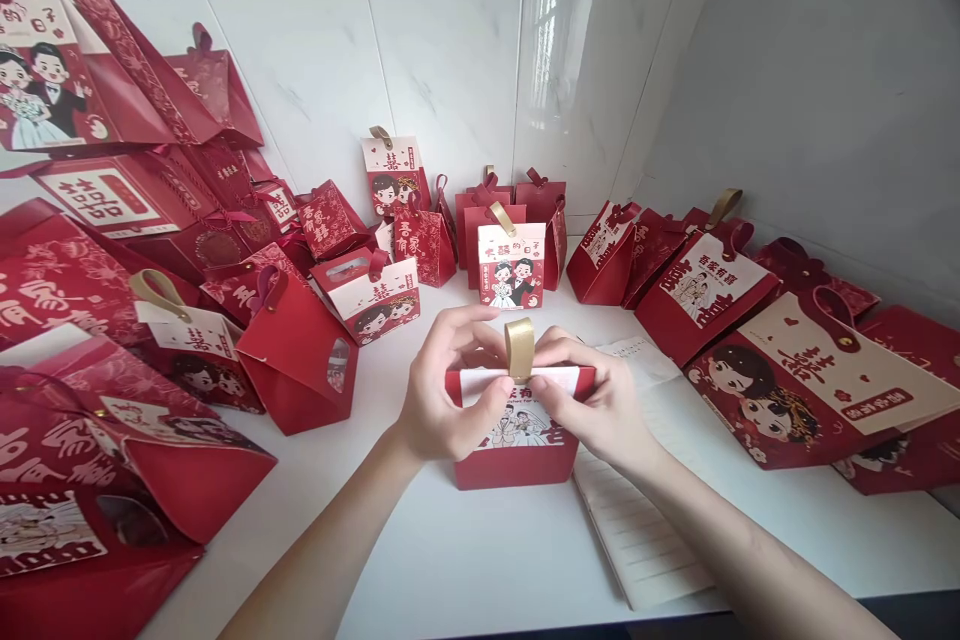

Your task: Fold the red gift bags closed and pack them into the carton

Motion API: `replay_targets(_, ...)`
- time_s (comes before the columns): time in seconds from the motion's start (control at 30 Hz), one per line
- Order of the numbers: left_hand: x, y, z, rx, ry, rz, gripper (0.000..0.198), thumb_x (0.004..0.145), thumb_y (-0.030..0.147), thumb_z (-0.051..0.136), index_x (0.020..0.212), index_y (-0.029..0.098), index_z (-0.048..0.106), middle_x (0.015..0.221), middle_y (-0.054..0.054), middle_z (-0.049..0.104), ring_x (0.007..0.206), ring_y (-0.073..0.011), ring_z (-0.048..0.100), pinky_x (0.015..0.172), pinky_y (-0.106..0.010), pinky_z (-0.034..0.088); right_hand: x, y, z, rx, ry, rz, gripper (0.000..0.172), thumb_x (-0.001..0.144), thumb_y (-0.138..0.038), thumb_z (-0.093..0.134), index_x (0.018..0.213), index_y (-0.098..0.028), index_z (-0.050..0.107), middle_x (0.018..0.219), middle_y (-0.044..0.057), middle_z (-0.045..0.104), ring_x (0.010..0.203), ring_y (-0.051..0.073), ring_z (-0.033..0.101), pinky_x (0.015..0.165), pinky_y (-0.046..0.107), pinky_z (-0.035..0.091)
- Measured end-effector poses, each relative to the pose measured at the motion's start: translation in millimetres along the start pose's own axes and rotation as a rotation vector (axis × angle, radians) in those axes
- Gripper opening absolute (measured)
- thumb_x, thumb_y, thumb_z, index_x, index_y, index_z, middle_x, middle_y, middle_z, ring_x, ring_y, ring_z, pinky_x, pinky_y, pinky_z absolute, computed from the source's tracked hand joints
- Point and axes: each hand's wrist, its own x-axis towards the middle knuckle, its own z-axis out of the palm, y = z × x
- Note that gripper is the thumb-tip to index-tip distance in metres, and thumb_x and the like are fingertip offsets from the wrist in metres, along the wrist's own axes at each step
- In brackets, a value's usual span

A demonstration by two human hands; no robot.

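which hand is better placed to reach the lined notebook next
Probably the right hand: its forearm passes over the lined notebook, while the left hand is farther off, at the red box's left side.

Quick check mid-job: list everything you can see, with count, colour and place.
Held gift box: one, red with white panel, front centre
Gold loop: one, gold, atop held box
Left gift boxes: many, overlapping, mostly red, piled left
Back gift boxes: several, mostly red, by tiled wall
Right gift boxes: several, mostly red, right
Lined paper: count unclear, whitish, right of centre
Table: one, white, underneath
Tiled wall: one, white, behind
Plain wall: one, grey, right
Left hand, right hand: one each, bare, pinching held box's top
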Motion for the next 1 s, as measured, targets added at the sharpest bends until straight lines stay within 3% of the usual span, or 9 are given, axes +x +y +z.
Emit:
replay_targets(0.2,-1.2,0.0,2.2,0.035,0.052,0.005,0.042,0.071,0.009,0.058,0.110,0.020,0.046,0.071,0.002,0.061,0.063,-0.0126,0.061,0.059,-0.025,0.053,3.1,-0.4,1.8,-0.009,0.039,0.045,0.009,0.079,-0.018,0.060,0.077,-0.019,0.068,0.069,0.000,0.055,0.058,0.012,0.052,0.051,0.024,0.040)
replay_targets(0.4,-2.4,-0.3,3.8,-0.017,0.081,-0.053,0.042,0.069,0.010,0.059,0.107,0.020,0.045,0.066,0.005,0.057,0.056,-0.0113,0.059,0.048,-0.021,0.046,1.9,-4.5,10.9,-0.053,0.204,0.085,0.016,0.073,-0.019,0.059,0.057,-0.018,0.058,0.055,-0.003,0.046,0.046,0.009,0.041,0.042,0.021,0.033)
replay_targets(0.53,-2.5,2.9,2.8,0.002,0.088,-0.126,0.034,0.068,0.012,0.061,0.097,0.020,0.044,0.063,0.004,0.058,0.055,-0.0123,0.059,0.046,-0.021,0.045,3.1,-6.0,11.0,-0.055,0.173,0.101,0.018,0.072,-0.019,0.056,0.054,-0.018,0.053,0.054,-0.003,0.043,0.046,0.009,0.039,0.042,0.021,0.031)
replay_targets(0.73,-0.8,1.6,1.9,-0.032,0.047,-0.113,0.019,0.068,0.011,0.060,0.083,0.018,0.050,0.067,0.002,0.057,0.058,-0.0113,0.058,0.054,-0.022,0.049,1.2,-4.5,8.7,-0.013,0.118,0.084,0.016,0.076,-0.020,0.056,0.060,-0.018,0.052,0.059,-0.003,0.046,0.049,0.009,0.041,0.044,0.021,0.034)
replay_targets(0.9,1.7,1.0,0.2,-0.080,-0.068,-0.100,0.005,0.073,0.014,0.056,0.077,0.016,0.055,0.069,0.000,0.054,0.062,-0.0124,0.055,0.055,-0.024,0.047,-2.8,0.0,7.2,0.030,0.091,0.062,0.004,0.080,-0.024,0.058,0.079,-0.020,0.057,0.068,-0.001,0.053,0.054,0.012,0.046,0.046,0.023,0.036)
replay_targets(1.0,2.7,2.2,-1.1,-0.058,-0.088,-0.105,0.003,0.074,0.016,0.055,0.072,0.017,0.053,0.068,0.000,0.051,0.061,-0.0122,0.052,0.054,-0.024,0.046,-2.9,2.5,6.5,0.040,0.073,0.026,0.004,0.082,-0.021,0.057,0.081,-0.019,0.059,0.071,0.000,0.054,0.058,0.012,0.049,0.049,0.023,0.039)
